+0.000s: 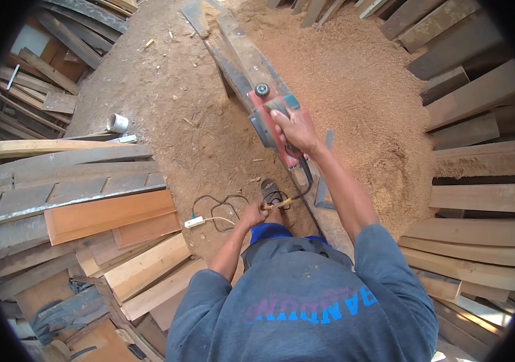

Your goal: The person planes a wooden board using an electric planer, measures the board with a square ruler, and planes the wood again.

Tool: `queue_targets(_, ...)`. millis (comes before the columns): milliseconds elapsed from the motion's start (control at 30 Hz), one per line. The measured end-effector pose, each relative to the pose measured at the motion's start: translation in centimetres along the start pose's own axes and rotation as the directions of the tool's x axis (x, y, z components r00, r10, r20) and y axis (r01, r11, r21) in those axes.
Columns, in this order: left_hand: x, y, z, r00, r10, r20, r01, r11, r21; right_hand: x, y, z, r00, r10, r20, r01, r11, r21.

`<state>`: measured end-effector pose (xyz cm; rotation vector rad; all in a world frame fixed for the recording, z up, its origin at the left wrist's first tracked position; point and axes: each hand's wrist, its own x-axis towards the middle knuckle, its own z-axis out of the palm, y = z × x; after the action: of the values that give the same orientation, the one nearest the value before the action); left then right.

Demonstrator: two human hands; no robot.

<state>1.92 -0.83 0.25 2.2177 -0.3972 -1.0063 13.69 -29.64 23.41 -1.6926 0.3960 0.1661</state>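
My right hand (296, 131) is wrapped round the handle of a red electric planer (278, 142) with a black knob at its front. The planer rests on a long, narrow wooden plank (242, 48) on a bench that runs away from me. A black power cord (308, 172) trails from the planer's rear toward my left hand. Low in front of my body, my left hand (253, 215) is closed on a yellow section of the cord (282, 204). My sandalled foot (271, 190) shows just beyond it.
A white power strip (194, 222) lies on the dirt floor with looped cable beside it. Wood shavings (366, 114) cover the ground right of the bench. Stacked boards (112, 214) fill the left, and more planks (480, 160) line the right. A white bucket (117, 123) lies at left.
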Motion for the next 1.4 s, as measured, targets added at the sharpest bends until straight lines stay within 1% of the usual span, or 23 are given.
queue_targets(100, -2.5, 0.3, 3.1, 0.998, -0.060, -0.015, 0.060, 0.997, 0.038, -5.1, 3.1, -0.2, 0.999, 0.016, 0.030, -0.016, 1.000, 0.017)
queue_targets(133, -3.0, -0.4, 4.6, 0.999, -0.038, 0.020, 0.038, 0.999, 0.038, -7.4, 3.9, -0.2, 0.999, 0.040, 0.033, -0.041, 0.999, 0.020)
queue_targets(200, -3.4, -2.6, 8.6, 0.995, 0.009, 0.097, -0.013, 0.999, 0.034, -12.7, 6.0, -0.2, 1.000, -0.015, -0.017, 0.014, 0.999, -0.050)
queue_targets(267, -5.6, -0.3, 9.8, 0.983, 0.041, 0.180, -0.035, 0.999, -0.036, -17.8, 8.9, -0.6, 0.998, -0.044, -0.048, 0.038, 0.993, -0.110)
queue_targets(367, -6.5, -2.5, 14.5, 0.970, 0.193, 0.147, -0.197, 0.980, 0.012, -24.2, 10.9, -1.2, 0.996, -0.059, -0.068, 0.051, 0.993, -0.104)
queue_targets(400, -6.5, -1.9, 14.2, 0.970, 0.176, 0.169, -0.181, 0.983, 0.019, -25.0, 12.0, -1.3, 0.991, -0.108, -0.076, 0.103, 0.992, -0.073)
queue_targets(467, -7.3, -0.7, 13.5, 0.965, 0.137, 0.223, -0.148, 0.988, 0.034, -24.5, 12.3, -1.1, 0.985, -0.134, -0.107, 0.127, 0.989, -0.072)
queue_targets(500, -7.2, -0.6, 13.0, 0.964, 0.162, 0.209, -0.172, 0.985, 0.030, -23.4, 11.6, -0.8, 0.985, -0.115, -0.126, 0.102, 0.989, -0.104)
queue_targets(600, -5.7, -2.0, 12.8, 0.982, 0.132, 0.137, -0.133, 0.991, -0.007, -18.1, 8.4, -0.1, 0.985, -0.094, -0.143, 0.074, 0.987, -0.140)
queue_targets(700, -3.9, -2.7, 10.9, 0.998, -0.014, 0.065, 0.025, 0.984, -0.176, -10.1, 5.5, 0.7, 0.974, -0.142, -0.177, 0.112, 0.979, -0.168)
queue_targets(767, -2.8, -1.8, 8.6, 0.995, -0.089, 0.037, 0.096, 0.947, -0.306, -4.3, 2.6, 0.5, 0.989, -0.060, -0.138, 0.035, 0.984, -0.177)
queue_targets(800, -2.3, -1.4, 7.4, 0.991, -0.128, 0.028, 0.130, 0.920, -0.369, -1.3, 1.3, 0.5, 0.985, -0.103, -0.136, 0.067, 0.966, -0.252)
queue_targets(833, -1.8, -1.6, 6.9, 0.994, -0.045, -0.098, 0.006, 0.929, -0.369, 1.7, 0.1, 0.5, 0.981, -0.143, -0.131, 0.094, 0.941, -0.324)
queue_targets(867, -1.6, -1.1, 6.0, 0.990, -0.043, -0.131, -0.003, 0.942, -0.336, 4.9, -1.0, 0.6, 0.977, -0.158, -0.144, 0.098, 0.930, -0.353)
queue_targets(933, -1.1, 0.7, 3.6, 0.981, -0.033, -0.192, -0.019, 0.964, -0.265, 9.2, -3.4, 0.8, 0.984, -0.145, -0.100, 0.108, 0.947, -0.302)
queue_targets(967, -0.9, 0.7, 3.1, 0.977, -0.047, -0.209, -0.009, 0.966, -0.260, 10.3, -4.8, 0.5, 0.991, -0.124, -0.041, 0.112, 0.969, -0.221)
queue_targets(1033, -0.5, 1.0, 2.6, 0.966, -0.075, -0.247, 0.009, 0.967, -0.256, 13.6, -3.6, 0.3, 0.996, -0.083, 0.041, 0.081, 0.995, 0.061)
queue_targets(1067, -0.5, 1.2, 2.4, 0.963, -0.075, -0.260, 0.004, 0.964, -0.265, 14.2, -2.7, 0.4, 0.994, -0.068, 0.084, 0.050, 0.978, 0.201)
queue_targets(1100, -0.6, 1.0, 2.5, 0.960, -0.075, -0.269, -0.001, 0.962, -0.273, 13.8, -2.2, 0.3, 0.991, -0.093, 0.095, 0.064, 0.959, 0.275)
queue_targets(1167, -1.0, 0.4, 3.4, 0.953, -0.055, -0.296, -0.025, 0.965, -0.261, 12.4, -0.9, 0.1, 0.993, -0.074, 0.093, 0.057, 0.983, 0.175)
queue_targets(1267, -2.3, 1.5, 3.9, 0.977, -0.133, -0.167, 0.112, 0.986, -0.126, 6.9, -1.6, -0.5, 0.998, -0.023, 0.056, 0.022, 0.999, 0.034)
queue_targets(1300, -2.5, 0.1, 5.3, 0.978, -0.110, -0.175, 0.092, 0.990, -0.108, 3.8, -1.7, -0.4, 0.999, -0.001, 0.038, 0.001, 1.000, -0.011)
queue_targets(1400, -5.3, 2.2, 6.2, 0.991, -0.127, -0.046, 0.126, 0.991, -0.040, -3.3, 2.7, -0.9, 0.998, 0.024, 0.056, -0.019, 0.995, -0.094)
